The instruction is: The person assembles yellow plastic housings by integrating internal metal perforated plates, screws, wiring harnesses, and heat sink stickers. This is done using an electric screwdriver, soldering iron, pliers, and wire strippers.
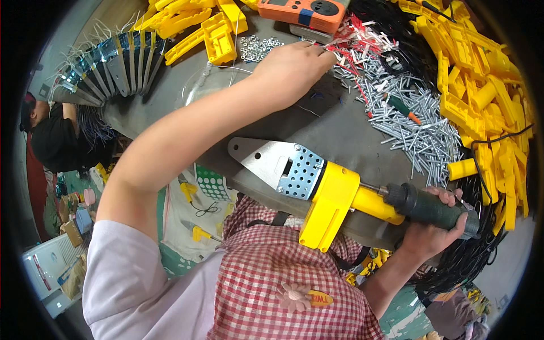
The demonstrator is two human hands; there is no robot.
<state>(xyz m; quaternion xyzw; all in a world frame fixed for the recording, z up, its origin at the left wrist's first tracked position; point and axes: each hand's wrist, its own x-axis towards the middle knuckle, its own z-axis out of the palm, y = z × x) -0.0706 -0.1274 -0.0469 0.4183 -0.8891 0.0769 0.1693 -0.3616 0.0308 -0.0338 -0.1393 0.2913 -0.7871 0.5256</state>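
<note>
- Red checked apron [283,283] is closest to us, low down, with a little flower on it. Just above it is the big yellow tool [334,198]. See it?

- Yes! Who holds it?

- Right hand [433,224]. Its grip is wrapped tight around the dark green handle [436,207] at the end of the yellow tool. The tool lies across the near edge of the table [340,136], and its flat silver plate [272,164] sticks out on the other side from the handle.

- Is the tool all put together?

- It looks like it has its yellow body, its handle, the silver plate and a piece with lots of little holes [303,170]. I think it is partly built, but I cannot tell what is missing.

- What is the other hand doing?

- Left hand [294,71] reaches far past the yellow tool, to the edge of the pile of red and white bits [357,39]. Its fingers are curled down. I cannot tell if they are pinching something or empty.

- So it may be fetching a small part?

- That is my guess. Lots of work looks left. Beyond the yellow tool there is a big heap of silver screws [408,119], and right of it a big pile of yellow shells [481,85]. More silver plates [113,68] are fanned out far to the left of it.
</note>
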